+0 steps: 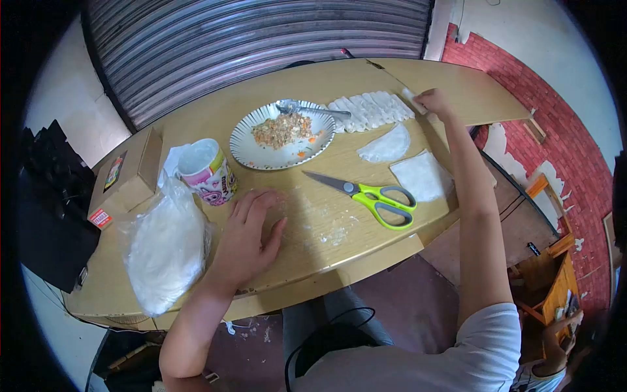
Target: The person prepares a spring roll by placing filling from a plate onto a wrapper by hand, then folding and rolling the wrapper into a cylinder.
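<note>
My left hand [251, 235] rests on the tabletop near its front edge, fingers apart and holding nothing. At the right end of a row of white rolls [371, 111], my right hand [434, 102] has its fingers closed on a white roll [411, 99]. A folded white wrapper [386, 144] and a square stack of flat wrappers [423, 176] lie below the row. Green-handled scissors [375, 199] lie open between my hands. Left of the rolls is a silver-rimmed plate [243, 145] of crumbly filling [282, 130], with a spoon [323, 112] across its rim.
A patterned cup [208, 173], a bag of white powder [163, 248] and a cardboard box [127, 176] stand left of my left hand. White powder dusts the table [281, 287]. Another person's hands [565, 326] show at the lower right, by wooden furniture [555, 287].
</note>
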The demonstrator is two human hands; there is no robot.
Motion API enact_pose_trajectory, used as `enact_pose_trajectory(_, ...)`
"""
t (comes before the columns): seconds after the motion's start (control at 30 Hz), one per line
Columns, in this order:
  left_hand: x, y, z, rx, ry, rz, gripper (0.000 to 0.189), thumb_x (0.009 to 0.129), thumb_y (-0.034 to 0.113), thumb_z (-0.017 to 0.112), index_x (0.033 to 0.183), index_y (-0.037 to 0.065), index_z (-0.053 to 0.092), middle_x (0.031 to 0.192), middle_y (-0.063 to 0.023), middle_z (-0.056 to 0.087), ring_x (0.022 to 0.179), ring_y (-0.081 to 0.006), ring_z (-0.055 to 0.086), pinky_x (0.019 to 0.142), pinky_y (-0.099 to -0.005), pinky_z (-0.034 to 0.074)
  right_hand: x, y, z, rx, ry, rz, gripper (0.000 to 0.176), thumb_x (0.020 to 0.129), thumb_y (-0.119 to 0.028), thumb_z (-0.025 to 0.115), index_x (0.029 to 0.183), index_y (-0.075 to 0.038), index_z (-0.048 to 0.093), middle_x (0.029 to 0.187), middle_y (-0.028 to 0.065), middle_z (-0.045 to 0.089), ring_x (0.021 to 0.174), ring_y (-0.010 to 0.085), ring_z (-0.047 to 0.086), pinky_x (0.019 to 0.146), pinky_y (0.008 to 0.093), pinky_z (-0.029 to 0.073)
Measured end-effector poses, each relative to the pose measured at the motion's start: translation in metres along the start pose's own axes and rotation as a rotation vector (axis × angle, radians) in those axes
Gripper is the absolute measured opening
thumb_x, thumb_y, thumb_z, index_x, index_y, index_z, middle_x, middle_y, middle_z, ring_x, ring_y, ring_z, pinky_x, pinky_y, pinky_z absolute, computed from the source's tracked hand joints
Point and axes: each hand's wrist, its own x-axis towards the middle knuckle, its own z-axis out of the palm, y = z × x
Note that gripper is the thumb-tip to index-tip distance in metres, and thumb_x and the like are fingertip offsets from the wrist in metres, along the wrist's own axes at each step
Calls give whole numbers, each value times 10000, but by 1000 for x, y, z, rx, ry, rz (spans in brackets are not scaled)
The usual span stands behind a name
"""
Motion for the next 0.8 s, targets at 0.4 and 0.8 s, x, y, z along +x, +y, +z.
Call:
enact_pose_trajectory(0.4, 2, 7, -7, 34, -59, -5, 463, 873, 37, 750, 1304, 60, 582, 1321, -182, 581, 1287, -401, 546, 1103, -481, 439, 1, 11, 23, 196, -11, -29, 260, 875, -236, 826, 1055, -48, 830, 889, 55, 774, 767, 145, 678, 674, 335, 550)
enact_pose_trajectory(0.8, 3, 8, -7, 21, -79, -33, 433, 882, 41, 738, 1285, 62, 581, 1304, -178, 591, 1286, -404, 545, 1106, -485, 425, -12, -11, 16, -62, -4, 99, 286, 883, -271, 807, 1054, -43, 830, 886, 102, 793, 757, 172, 708, 722, 339, 561)
